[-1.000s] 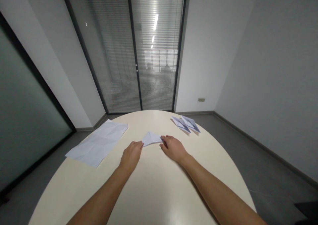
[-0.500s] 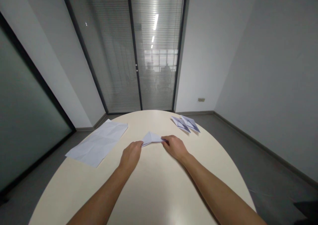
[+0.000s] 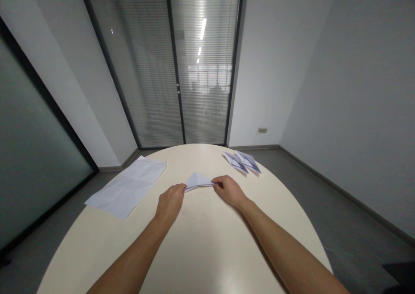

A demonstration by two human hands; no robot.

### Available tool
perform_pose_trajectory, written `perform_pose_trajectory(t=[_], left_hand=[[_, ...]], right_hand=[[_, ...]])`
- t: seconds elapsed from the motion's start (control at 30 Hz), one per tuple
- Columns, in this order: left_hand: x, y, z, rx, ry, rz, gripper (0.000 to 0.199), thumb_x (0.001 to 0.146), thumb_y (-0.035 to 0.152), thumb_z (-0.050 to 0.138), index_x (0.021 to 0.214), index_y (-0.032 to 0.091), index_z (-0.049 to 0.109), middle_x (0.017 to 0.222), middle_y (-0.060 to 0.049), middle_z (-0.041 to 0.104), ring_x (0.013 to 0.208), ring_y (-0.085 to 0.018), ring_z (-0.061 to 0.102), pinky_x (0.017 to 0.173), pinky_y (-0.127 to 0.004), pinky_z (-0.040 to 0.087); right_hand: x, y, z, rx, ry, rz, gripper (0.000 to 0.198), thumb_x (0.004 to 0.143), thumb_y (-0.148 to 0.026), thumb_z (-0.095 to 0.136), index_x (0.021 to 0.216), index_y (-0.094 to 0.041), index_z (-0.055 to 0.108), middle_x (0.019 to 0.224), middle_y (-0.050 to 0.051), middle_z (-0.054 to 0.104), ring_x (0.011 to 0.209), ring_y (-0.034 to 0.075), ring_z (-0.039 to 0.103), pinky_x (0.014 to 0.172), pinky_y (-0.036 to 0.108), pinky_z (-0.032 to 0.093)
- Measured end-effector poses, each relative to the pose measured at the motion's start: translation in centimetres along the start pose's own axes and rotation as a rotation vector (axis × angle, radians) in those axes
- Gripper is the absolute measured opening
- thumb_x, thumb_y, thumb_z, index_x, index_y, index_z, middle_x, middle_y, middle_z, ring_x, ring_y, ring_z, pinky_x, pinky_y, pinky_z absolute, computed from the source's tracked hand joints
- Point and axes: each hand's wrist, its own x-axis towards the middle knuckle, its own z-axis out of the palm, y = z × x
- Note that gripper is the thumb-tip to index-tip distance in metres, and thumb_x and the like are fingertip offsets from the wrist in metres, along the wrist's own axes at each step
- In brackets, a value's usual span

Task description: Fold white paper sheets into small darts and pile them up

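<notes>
Far left: frosted glass panel (image 3: 35,147) in dark frame, then pale wall. On left side of round cream tbl (image 3: 201,246): big white paper sheet (image 3: 128,188), lying flat w/ creases, its outer edge abt at tbl rim; small extra corner pokes out at far end, can't tell if 1 layer or more. No. of layers aside, any print on it too faint to make out.

Next, left hand (image 3: 170,201): thumb & fingers clamped on left tip of folded paper (image 3: 198,180), well apart from big sheet. Folded paper = work in hand, mid-tbl toward far side, btwn both hands; white, roughly triangular, peak pointing far, w/ crease down from peak & layers showing along near edge. Beyond it, past far tbl edge: glass partition (image 3: 204,112) w/ blinds, dark uprights, ceiling lights showing thru/reflected (can't tell which).

Then right hand (image 3: 231,191): thumb & index pinched on right tip of same paper, other fingers curled, forearm coming in from near right.

Far right of tbl: 2 folded pcs (image 3: 236,162), side by side & v. close, bluish-white w/ darker patches; can't tell if shadow or print. Beyond: small wall plate (image 3: 262,130) low on wall, marks too small to read. Near right corner: dark object (image 3: 402,274), cut off by frame edge.
</notes>
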Motion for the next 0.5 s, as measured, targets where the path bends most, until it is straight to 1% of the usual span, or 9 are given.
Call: perform_pose_trajectory(t=[0.13,0.23,0.37,0.5], left_hand=[[-0.04,0.21,-0.15,-0.013,0.011,0.007,0.024,0.101,0.022,0.045,0.114,0.023,0.065,0.111,-0.004,0.073,0.104,-0.020,0.068,0.082,-0.028,0.051],[-0.06,0.32,-0.23,-0.024,0.017,0.009,0.023,0.101,0.022,0.046,0.113,0.024,0.066,0.110,-0.003,0.074,0.103,-0.019,0.068,0.081,-0.027,0.050],[-0.07,0.31,-0.10,-0.026,0.031,0.014,0.022,0.101,0.023,0.047,0.112,0.024,0.066,0.109,-0.003,0.074,0.101,-0.019,0.069,0.080,-0.027,0.050],[-0.05,0.32,0.00,-0.020,0.032,0.009,0.023,0.101,0.023,0.046,0.113,0.024,0.066,0.109,-0.002,0.074,0.101,-0.019,0.068,0.080,-0.027,0.050]], right_hand=[[-0.31,-0.38,-0.09,-0.085,0.035,0.018,0.029,0.096,-0.027,0.048,0.106,-0.022,0.075,0.101,0.007,0.075,0.095,0.022,0.066,0.079,0.028,0.046],[-0.49,-0.62,-0.20,-0.129,0.072,0.041,0.029,0.098,-0.030,0.047,0.110,-0.025,0.073,0.101,0.005,0.076,0.096,0.022,0.067,0.081,0.029,0.046],[-0.48,-0.61,-0.25,-0.082,0.102,0.060,0.028,0.097,-0.030,0.049,0.109,-0.025,0.073,0.103,0.004,0.077,0.093,0.021,0.069,0.081,0.028,0.047],[-0.24,-0.05,0.02,-0.036,0.105,0.002,0.028,0.093,-0.022,0.051,0.109,-0.023,0.074,0.106,0.004,0.076,0.096,0.021,0.069,0.087,0.029,0.048]])
